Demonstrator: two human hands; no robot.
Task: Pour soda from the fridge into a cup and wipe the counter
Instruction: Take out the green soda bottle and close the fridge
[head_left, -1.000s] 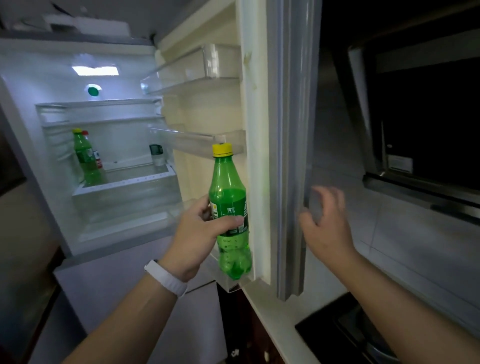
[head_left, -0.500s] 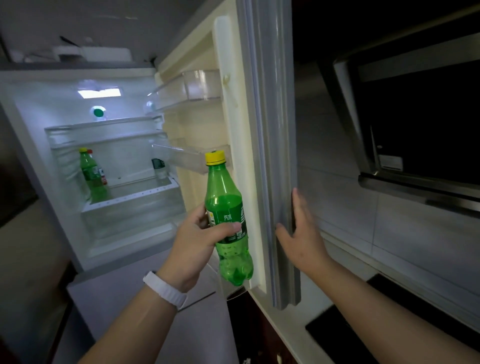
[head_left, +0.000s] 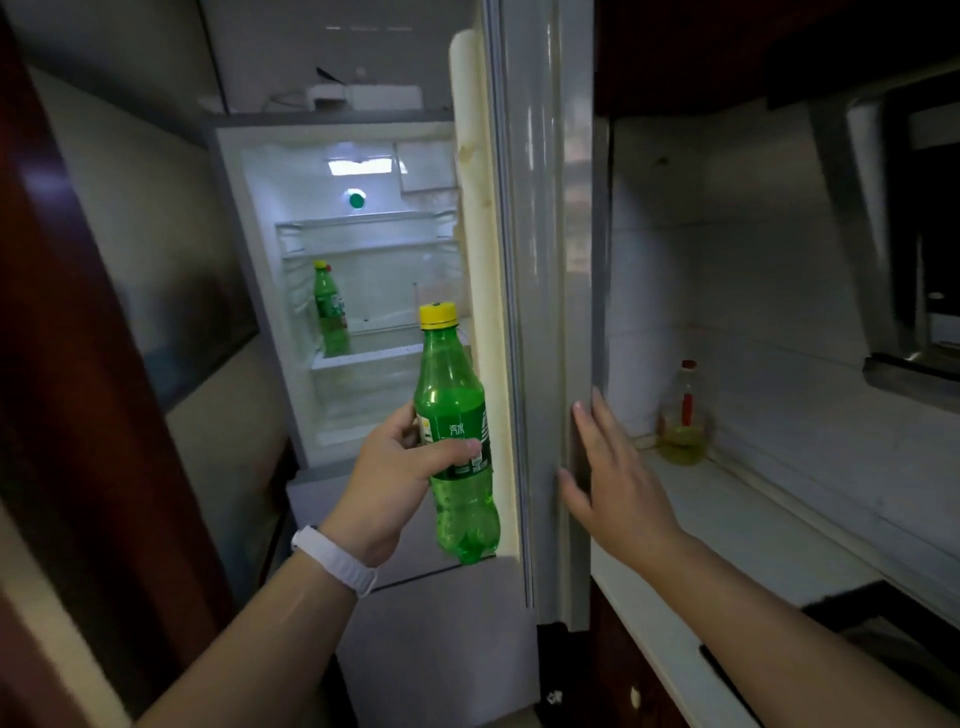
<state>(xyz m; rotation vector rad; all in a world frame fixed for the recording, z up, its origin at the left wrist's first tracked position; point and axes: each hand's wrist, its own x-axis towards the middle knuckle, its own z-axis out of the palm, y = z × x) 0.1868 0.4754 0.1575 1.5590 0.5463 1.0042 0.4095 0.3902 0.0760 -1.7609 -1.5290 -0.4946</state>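
My left hand (head_left: 400, 483) grips a green soda bottle (head_left: 457, 441) with a yellow cap, held upright in front of the open fridge (head_left: 363, 291). My right hand (head_left: 613, 478) lies flat with straight fingers against the outer face of the grey fridge door (head_left: 545, 312), which stands edge-on to me. A second green bottle (head_left: 328, 296) stands on a shelf inside the lit fridge. The white counter (head_left: 727, 519) runs to the right of the door. No cup or cloth is in view.
A bottle of yellow oil (head_left: 683, 421) stands in the counter's back corner. A black hob (head_left: 883, 634) sits in the counter at lower right, under a range hood (head_left: 909, 234). A dark wooden frame (head_left: 78, 415) borders the left.
The fridge door has swung further toward shut, hiding its inner shelves. My right hand shifted from its edge to its outer face. The view has pulled back, showing the counter and the oil bottle.
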